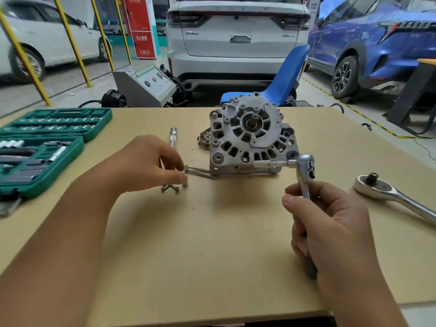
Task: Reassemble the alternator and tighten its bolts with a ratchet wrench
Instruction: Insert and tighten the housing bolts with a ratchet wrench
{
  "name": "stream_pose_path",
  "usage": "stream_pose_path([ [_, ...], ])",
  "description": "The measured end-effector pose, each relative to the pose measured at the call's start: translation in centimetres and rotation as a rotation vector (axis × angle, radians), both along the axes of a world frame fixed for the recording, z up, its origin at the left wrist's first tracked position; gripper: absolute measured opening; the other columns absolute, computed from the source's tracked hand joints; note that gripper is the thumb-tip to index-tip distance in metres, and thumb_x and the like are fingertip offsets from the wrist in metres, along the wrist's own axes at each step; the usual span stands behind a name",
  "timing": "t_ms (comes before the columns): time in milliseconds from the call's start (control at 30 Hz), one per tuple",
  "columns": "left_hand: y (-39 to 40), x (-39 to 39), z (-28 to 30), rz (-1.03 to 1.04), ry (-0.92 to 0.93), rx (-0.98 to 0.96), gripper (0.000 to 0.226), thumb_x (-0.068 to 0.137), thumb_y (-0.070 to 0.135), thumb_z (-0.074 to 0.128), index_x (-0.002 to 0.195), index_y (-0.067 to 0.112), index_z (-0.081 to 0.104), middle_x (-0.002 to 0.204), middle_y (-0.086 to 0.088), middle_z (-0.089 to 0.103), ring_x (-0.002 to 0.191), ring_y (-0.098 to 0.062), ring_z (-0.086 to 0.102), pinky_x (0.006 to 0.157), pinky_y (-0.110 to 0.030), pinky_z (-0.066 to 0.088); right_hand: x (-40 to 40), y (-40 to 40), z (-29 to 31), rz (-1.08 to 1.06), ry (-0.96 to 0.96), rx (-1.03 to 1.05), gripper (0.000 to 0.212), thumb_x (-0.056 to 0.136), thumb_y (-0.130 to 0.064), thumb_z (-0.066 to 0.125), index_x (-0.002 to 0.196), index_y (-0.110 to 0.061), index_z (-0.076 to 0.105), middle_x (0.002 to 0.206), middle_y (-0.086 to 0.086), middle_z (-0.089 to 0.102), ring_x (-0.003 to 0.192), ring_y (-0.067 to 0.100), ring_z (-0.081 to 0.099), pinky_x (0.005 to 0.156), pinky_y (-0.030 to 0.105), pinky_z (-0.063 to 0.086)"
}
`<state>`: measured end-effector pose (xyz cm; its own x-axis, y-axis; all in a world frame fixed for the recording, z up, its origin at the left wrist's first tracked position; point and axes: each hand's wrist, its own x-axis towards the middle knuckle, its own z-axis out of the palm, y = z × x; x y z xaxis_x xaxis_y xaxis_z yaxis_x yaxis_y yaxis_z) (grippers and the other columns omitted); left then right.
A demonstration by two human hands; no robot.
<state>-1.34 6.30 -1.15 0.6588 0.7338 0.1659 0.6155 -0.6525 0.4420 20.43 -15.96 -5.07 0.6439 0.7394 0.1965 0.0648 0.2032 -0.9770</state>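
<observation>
The grey alternator (250, 135) stands on edge in the middle of the tan table (212, 244), its shaft end facing me. My right hand (330, 227) grips the handle of a small ratchet wrench (304, 171), whose extension and socket point left at the alternator's lower right side. My left hand (151, 164) reaches over to the long bolts (200, 172) lying left of the alternator's base, fingertips pinching at their heads. A few short bolts (171, 188) lie just below that hand.
An open green socket set case (42, 147) fills the table's left side. A loose socket extension (173, 135) lies behind my left hand. A larger ratchet (389, 194) rests at the right edge. A copper stator winding (204, 139) sits behind the alternator. Parked cars and a blue chair stand beyond.
</observation>
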Motion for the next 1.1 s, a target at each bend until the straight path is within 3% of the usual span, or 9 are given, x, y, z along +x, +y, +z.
stream_pose_path([
  [100, 0.2, 0.4, -0.5, 0.066, 0.166, -0.072, 0.019, 0.074, 0.04, 0.091, 0.087, 0.036, 0.078, 0.081, 0.017, 0.071, 0.071, 0.004, 0.063, 0.064, -0.022, 0.044, -0.2, 0.3, -0.4, 0.015, 0.021, 0.0, 0.016, 0.074, -0.022, 0.073, 0.089, -0.015, 0.072, 0.053, 0.003, 0.04, 0.044, 0.019, 0.03, 0.044, 0.025, 0.028],
  [200, 0.2, 1.0, -0.9, 0.093, 0.241, -0.051, 0.02, 0.074, 0.04, 0.09, 0.086, 0.034, 0.076, 0.085, 0.015, 0.068, 0.076, -0.001, 0.061, 0.063, -0.022, 0.043, 0.2, 0.3, -0.7, 0.026, 0.091, 0.027, 0.018, 0.073, -0.022, 0.072, 0.088, -0.014, 0.071, 0.053, 0.006, 0.036, 0.042, 0.017, 0.027, 0.044, 0.026, 0.026],
  [333, 0.6, 2.0, -1.6, 0.15, 0.086, 0.026, 0.017, 0.083, 0.046, 0.082, 0.088, 0.033, 0.072, 0.085, 0.01, 0.068, 0.076, -0.007, 0.063, 0.061, -0.025, 0.046, 0.7, 0.3, -0.9, 0.042, 0.142, 0.056, 0.016, 0.074, -0.02, 0.072, 0.088, -0.013, 0.069, 0.053, 0.005, 0.034, 0.039, 0.016, 0.025, 0.044, 0.026, 0.028],
  [467, 0.9, 3.7, -2.7, 0.212, 0.059, 0.081, 0.022, 0.095, 0.047, 0.068, 0.112, 0.034, 0.074, 0.099, 0.007, 0.063, 0.091, -0.014, 0.062, 0.083, -0.037, 0.054, 1.0, 0.3, -1.2, 0.074, 0.165, 0.052, 0.016, 0.075, -0.02, 0.072, 0.089, -0.014, 0.069, 0.054, 0.005, 0.032, 0.039, 0.015, 0.024, 0.044, 0.026, 0.028],
  [633, 1.2, 4.5, -3.5, 0.27, -0.002, -0.005, 0.006, 0.089, 0.037, 0.07, 0.091, 0.04, 0.074, 0.089, 0.012, 0.069, 0.07, -0.007, 0.067, 0.064, -0.028, 0.055, 1.0, 0.4, -1.4, 0.076, 0.18, 0.042, 0.018, 0.075, -0.02, 0.072, 0.092, -0.016, 0.07, 0.055, 0.006, 0.033, 0.04, 0.016, 0.025, 0.043, 0.027, 0.026],
  [700, 1.1, 4.7, -3.6, 0.295, -0.025, -0.03, 0.005, 0.085, 0.036, 0.069, 0.087, 0.04, 0.072, 0.086, 0.014, 0.069, 0.066, -0.008, 0.069, 0.063, -0.029, 0.059, 1.1, 0.4, -1.4, 0.076, 0.195, 0.038, 0.018, 0.075, -0.019, 0.072, 0.093, -0.016, 0.07, 0.056, 0.006, 0.034, 0.04, 0.017, 0.025, 0.043, 0.028, 0.026],
  [933, 1.7, 5.1, -4.3, 0.384, -0.117, -0.097, 0.015, 0.085, 0.026, 0.072, 0.097, 0.033, 0.078, 0.09, 0.01, 0.07, 0.08, 0.001, 0.058, 0.067, -0.025, 0.046, 1.2, 0.3, -1.8, 0.071, 0.2, 0.058, 0.013, 0.088, -0.003, 0.067, 0.092, -0.015, 0.07, 0.055, 0.004, 0.035, 0.039, 0.017, 0.026, 0.042, 0.025, 0.029],
  [1100, 1.8, 5.0, -4.5, 0.394, -0.1, -0.09, 0.017, 0.084, 0.03, 0.08, 0.1, 0.031, 0.078, 0.082, 0.018, 0.064, 0.075, -0.002, 0.063, 0.056, -0.019, 0.045, 1.1, 0.4, -1.4, 0.084, 0.228, 0.043, 0.012, 0.077, -0.017, 0.071, 0.088, -0.016, 0.071, 0.056, 0.006, 0.035, 0.039, 0.017, 0.027, 0.042, 0.024, 0.032],
])
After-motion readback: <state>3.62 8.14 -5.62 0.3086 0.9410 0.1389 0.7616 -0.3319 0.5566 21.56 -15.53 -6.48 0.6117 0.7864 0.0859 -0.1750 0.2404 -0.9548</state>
